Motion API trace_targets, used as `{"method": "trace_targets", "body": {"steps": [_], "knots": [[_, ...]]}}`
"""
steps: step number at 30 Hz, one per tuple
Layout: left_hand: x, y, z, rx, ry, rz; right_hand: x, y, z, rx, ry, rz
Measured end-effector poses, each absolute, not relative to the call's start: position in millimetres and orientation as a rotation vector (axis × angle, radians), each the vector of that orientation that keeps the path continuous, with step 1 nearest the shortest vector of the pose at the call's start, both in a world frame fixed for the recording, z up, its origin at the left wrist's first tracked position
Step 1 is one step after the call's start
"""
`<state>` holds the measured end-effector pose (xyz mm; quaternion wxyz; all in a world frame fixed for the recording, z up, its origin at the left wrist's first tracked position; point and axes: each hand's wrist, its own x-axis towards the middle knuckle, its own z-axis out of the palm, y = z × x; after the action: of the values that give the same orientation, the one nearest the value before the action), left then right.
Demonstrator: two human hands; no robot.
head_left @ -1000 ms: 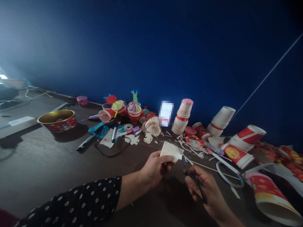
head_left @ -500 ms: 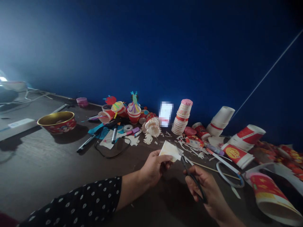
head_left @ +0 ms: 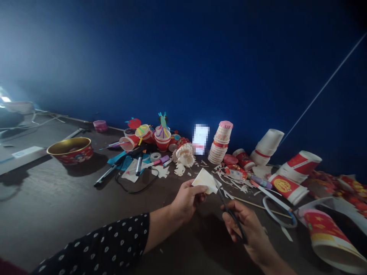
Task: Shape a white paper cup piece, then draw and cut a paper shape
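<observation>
Between the thumb and fingers of my left hand [head_left: 186, 200] is a small piece of white paper [head_left: 204, 180] with faint yellowish marks, held above the dark table. My right hand [head_left: 243, 225] is closed around the dark handles of a pair of scissors [head_left: 229, 210]. The scissor blades point up and away, meeting the paper's right edge. How far apart the blades are is hard to tell. White paper scraps [head_left: 237, 181] lie on the table just beyond the scissors.
A gold-rimmed red bowl [head_left: 70, 151] stands at the left. Behind my hands are a tall stack of paper cups [head_left: 220, 143], a roll of tape [head_left: 155, 156] and a marker [head_left: 139, 164]. More paper cups [head_left: 299, 166] lie at the right, one large red cup [head_left: 329, 236] nearest me.
The paper has tilted slightly and shifted a little left in my left hand's grip. The scissors stay at its right edge, with the right hand nearly in place.
</observation>
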<state>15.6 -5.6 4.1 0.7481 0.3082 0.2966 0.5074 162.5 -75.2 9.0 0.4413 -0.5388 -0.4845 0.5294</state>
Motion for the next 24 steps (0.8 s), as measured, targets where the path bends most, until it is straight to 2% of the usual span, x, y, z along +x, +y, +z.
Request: {"method": "trace_targets", "body": {"steps": [11, 24], "knots": [[26, 7, -1, 0.717, 0.710, 1.226, 153, -54, -14, -1.233, -1.207, 1.245], [35, 33, 6, 0.619, 0.649, 1.433, 133, -20, -5, -1.169, -1.146, 1.187]]}}
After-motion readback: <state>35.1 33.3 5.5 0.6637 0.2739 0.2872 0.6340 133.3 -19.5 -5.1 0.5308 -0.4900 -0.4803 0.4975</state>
